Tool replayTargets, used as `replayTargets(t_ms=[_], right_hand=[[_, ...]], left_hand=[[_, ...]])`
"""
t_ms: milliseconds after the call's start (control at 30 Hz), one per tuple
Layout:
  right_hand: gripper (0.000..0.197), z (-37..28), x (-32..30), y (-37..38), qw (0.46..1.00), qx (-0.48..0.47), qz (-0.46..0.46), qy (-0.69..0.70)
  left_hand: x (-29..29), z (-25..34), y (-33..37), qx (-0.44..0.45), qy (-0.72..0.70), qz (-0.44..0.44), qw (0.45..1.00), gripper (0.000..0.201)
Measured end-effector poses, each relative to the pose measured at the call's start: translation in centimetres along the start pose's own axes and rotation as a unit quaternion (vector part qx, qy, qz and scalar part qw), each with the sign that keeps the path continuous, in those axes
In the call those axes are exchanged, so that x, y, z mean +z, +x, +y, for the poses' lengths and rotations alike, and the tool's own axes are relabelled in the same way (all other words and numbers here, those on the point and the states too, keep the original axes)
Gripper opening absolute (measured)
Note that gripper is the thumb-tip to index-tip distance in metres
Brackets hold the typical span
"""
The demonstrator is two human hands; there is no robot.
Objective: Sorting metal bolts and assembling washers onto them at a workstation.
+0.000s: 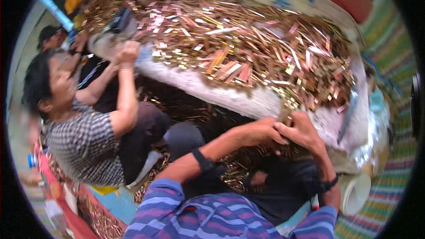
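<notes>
Both my hands meet at the near edge of a pale, cloth-like rim around a large heap of thin, shiny strips. The strips are coppery, pink and gold, and their material is unclear. My left hand is closed with its fingers curled in. Touching it, my right hand is pinched closed, thumb toward the left hand. A small brownish piece shows just above the fingers; blur hides what it is and how it is held. More strips lie in the dark space below the rim.
Close on my left sits a person in a checked shirt, hands raised at the rim; another person is beyond. A white bucket stands by my right elbow, beside a striped sheet. Clear plastic lies at the heap's right.
</notes>
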State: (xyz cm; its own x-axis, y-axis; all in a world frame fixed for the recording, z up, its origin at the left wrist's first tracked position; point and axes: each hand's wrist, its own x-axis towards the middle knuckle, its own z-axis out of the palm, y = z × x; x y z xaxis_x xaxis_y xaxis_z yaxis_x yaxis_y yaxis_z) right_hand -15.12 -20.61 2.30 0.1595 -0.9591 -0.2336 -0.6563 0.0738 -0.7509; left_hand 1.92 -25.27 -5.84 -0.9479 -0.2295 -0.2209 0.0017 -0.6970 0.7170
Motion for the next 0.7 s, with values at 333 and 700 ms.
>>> replayTargets(t_ms=[333, 700], right_hand=[[0.022, 0.8, 0.7, 1.6, 0.987, -0.111, 0.117, 0.011], [0.032, 1.4, -0.4, 1.0, 0.993, -0.046, 0.076, 0.071]], left_hand=[[1.7, 3.8, -0.9, 0.026, 0.026, 0.133, 0.99, 0.036], [0.2, 1.5, 1.5, -0.019, 0.009, 0.104, 0.994, 0.039]])
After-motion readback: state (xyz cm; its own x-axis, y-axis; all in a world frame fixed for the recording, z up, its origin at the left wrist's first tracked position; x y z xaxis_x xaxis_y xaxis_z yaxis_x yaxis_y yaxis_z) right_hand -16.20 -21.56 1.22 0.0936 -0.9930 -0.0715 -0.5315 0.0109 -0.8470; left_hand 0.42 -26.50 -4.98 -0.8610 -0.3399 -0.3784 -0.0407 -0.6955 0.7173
